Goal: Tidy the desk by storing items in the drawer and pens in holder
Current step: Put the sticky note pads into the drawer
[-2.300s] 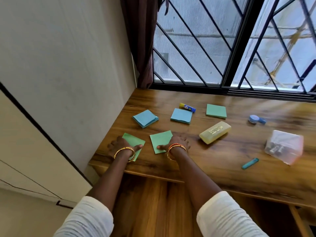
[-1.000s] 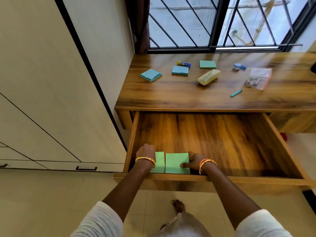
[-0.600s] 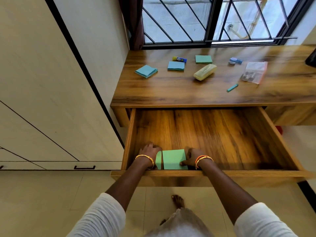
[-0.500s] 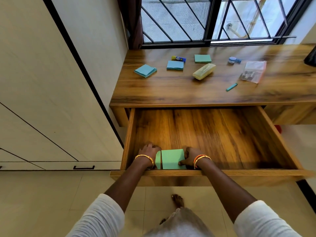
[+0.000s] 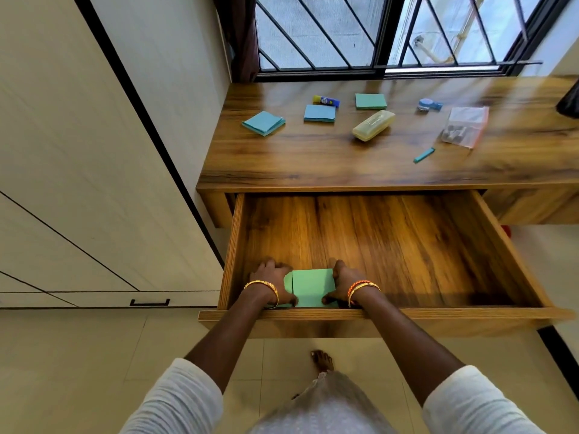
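The drawer point(image 5: 513, 261) under the wooden desk point(image 5: 313, 164) is pulled wide open. Two green sticky-note pads lie at its front left. My right hand point(image 5: 344, 283) holds the right green pad point(image 5: 311, 288) by its right side, fingers at the far edge and thumb at the near edge. My left hand point(image 5: 269, 285) covers most of the left green pad point(image 5: 287, 282), thumb at its near edge. The pads touch or overlap. The desk holds two blue pads point(image 5: 263, 123) point(image 5: 319, 113), a third green pad point(image 5: 370, 101), and a glue stick point(image 5: 326, 101).
Also on the desk: a yellow case point(image 5: 373, 125), a blue correction-tape roller point(image 5: 429, 104), a clear plastic bag point(image 5: 465, 126) and a small teal stick point(image 5: 424, 155). A cream cabinet point(image 5: 94, 183) stands left. The drawer front point(image 5: 438, 314) juts toward me.
The two green pads went from the desk top into the drawer's front left. Over the last second my hands drew closer together, bringing the pads against each other.
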